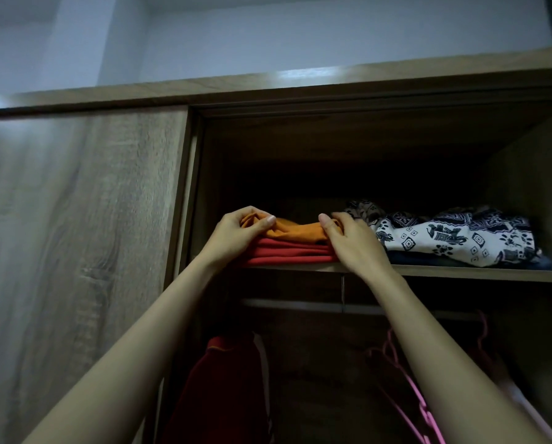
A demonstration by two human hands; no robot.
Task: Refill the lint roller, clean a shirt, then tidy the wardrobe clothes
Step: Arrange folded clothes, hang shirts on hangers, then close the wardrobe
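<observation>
Left forearm [146, 341] and right forearm [435, 341], both bare, rise from the lower corners toward the upper shelf [460, 273] of the wardrobe [300, 91]. The left hand [236, 233] has its fingers and thumb curled round the left end of an orange garment [295, 231] and bunches the cloth. The right hand [354, 241] grips the right end of the same garment, with the thumb on top.

The orange garment lies on top of the red folded clothes [295, 254]. These sit at the left end of the shelf, with their front folds along the shelf's front edge and close to the frame of the opening. Just beside the right hand, a black-and-white patterned cloth [454, 238] lies loosely on a dark blue folded garment [428, 258]. This pile reaches nearly to the right side panel [531, 187].

Above both piles the compartment is dark and open up to its top board (the back wall cannot be made out). On the left, the wood-grain sliding door [76, 219] covers the rest of the wardrobe.

Under the shelf runs a hanging rail [300, 305]. Below it a hanging red garment [230, 379] shows between the arms, and pink hangers [406, 379] show partly behind the right forearm.
</observation>
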